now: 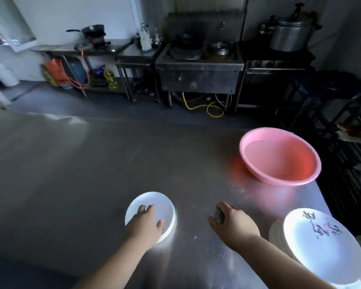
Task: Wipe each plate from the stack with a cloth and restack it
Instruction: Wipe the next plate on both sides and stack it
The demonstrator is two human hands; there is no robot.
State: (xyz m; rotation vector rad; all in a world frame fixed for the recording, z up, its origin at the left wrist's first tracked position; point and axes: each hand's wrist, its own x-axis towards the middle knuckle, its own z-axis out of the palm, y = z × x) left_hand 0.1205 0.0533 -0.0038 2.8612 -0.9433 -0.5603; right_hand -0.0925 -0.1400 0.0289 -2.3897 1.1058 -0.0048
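Two bare forearms reach in from the near edge over a steel counter (92, 174). On the near left, the left hand (144, 224) lies flat on a small white plate (154, 207), fingers straight and slightly spread across its surface; this plate sits on a low restacked pile whose other rims peek out at its near right side, too blurred to count. Just to the right, apart from that pile, the right hand (233, 223) rests on the counter with its fingers curled round a dark grey cloth (219, 216), only a small bunch of it showing by the thumb. At the near right corner stands the stack of plates (323, 245), its top plate white with dark painted marks; several rims show beneath on its left side, though the number cannot be told, and the stack sits close to the counter's right edge. Farther along that same right edge sits one pink basin (279, 157), round and shallow, holding what looks like clear water. Between the basin, the two hands and the stack lies open steel, and the whole left half of the counter stretches bare to its far edge. Beyond the far edge are the grey floor, a steel stove (200, 65) against the far wall, and one large metal pot (292, 34) at the far right.
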